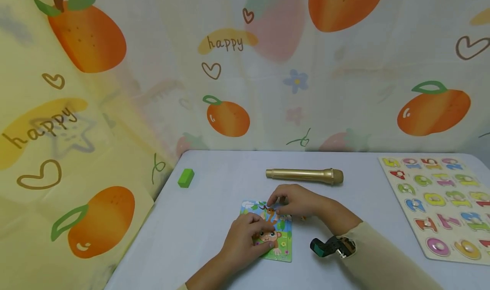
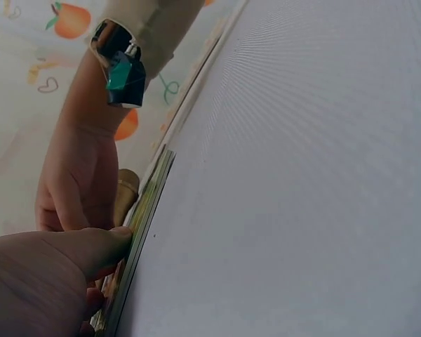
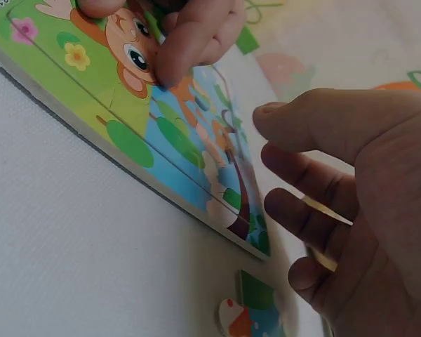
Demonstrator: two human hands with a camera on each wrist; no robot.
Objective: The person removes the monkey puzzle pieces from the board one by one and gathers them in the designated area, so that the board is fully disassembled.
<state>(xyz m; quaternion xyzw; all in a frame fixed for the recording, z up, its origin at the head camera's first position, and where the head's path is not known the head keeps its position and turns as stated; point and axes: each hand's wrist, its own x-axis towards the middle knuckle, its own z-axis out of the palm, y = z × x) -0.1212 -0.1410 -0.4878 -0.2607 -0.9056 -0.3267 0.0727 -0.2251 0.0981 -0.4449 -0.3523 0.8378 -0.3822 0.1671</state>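
A flat picture puzzle lies on the white table, printed with a monkey, flowers and blue sky. My left hand rests over its left and middle part, thumb and fingertips on the printed face. In the right wrist view, those left fingers touch the monkey's head. My right hand hovers at the puzzle's upper right corner. Its thumb and fingers are spread apart with nothing between them. Beneath it, beside the puzzle's corner, lies a loose puzzle piece, partly cut off by the frame.
Behind the puzzle lies a gold microphone. A green block sits at the back left. On the right is a board of colourful numbers and letters. A fruit-printed cloth hangs behind the table and along its left side.
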